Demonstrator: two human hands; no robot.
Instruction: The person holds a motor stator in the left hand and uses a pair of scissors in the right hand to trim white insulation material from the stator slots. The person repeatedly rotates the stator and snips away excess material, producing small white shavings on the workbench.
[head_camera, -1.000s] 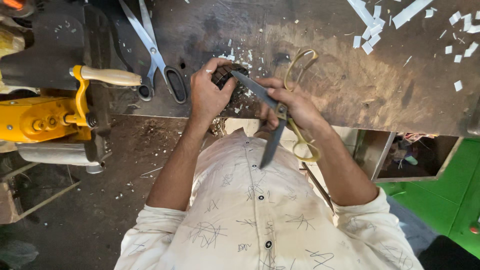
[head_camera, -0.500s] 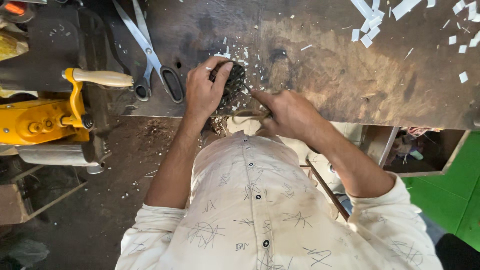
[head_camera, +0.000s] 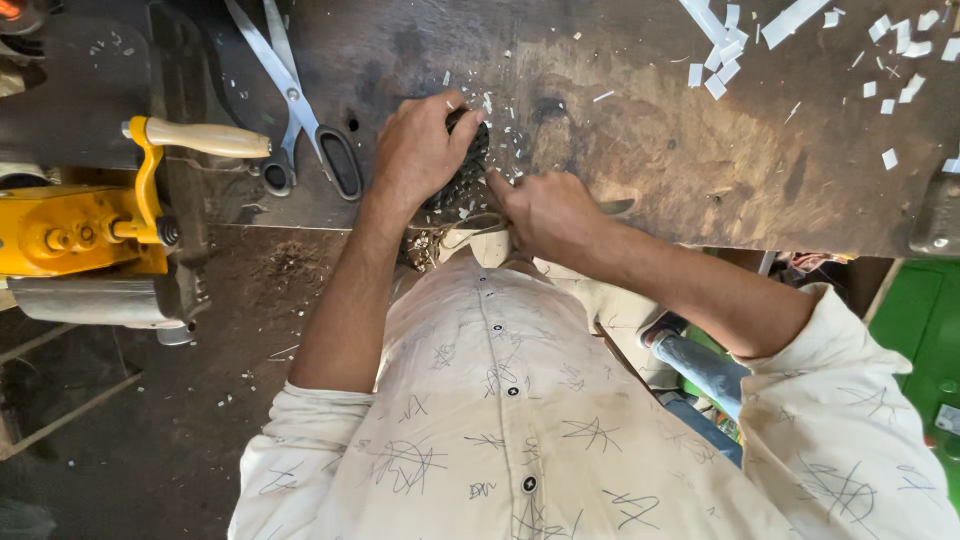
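Clenching around a small dark piece (head_camera: 470, 150), left hand (head_camera: 420, 150) pressing it down on the workbench (head_camera: 640, 170) close to the near edge, fingers curled over its top so that little of it is showing. Gripping a metal tool (head_camera: 612, 207), right hand (head_camera: 545, 212) closed tight just beside the left, knuckles toward the camera, only a thin grey tip poking out past the fist toward the right; impossible telling what kind of tool. Resting nearly together, both hands at the near edge of the bench, roughly midway along it. Lying scattered around the dark piece and between the hands, small pale chips (head_camera: 500, 120) and dark crumbs. Lying flat toward the far left part of the bench, well apart from the left hand, large scissors (head_camera: 295, 110) with black handles, blades pointing to the far edge. Standing off the left edge, a yellow machine (head_camera: 70, 230) with a wooden-handled lever (head_camera: 205, 140). Lying strewn over the far right corner, white strips and squares (head_camera: 730, 50), well apart from both hands. Hanging below the near edge, cream patterned shirt (head_camera: 500, 420) filling the lower part of the view, sleeves rolled up above the forearms.
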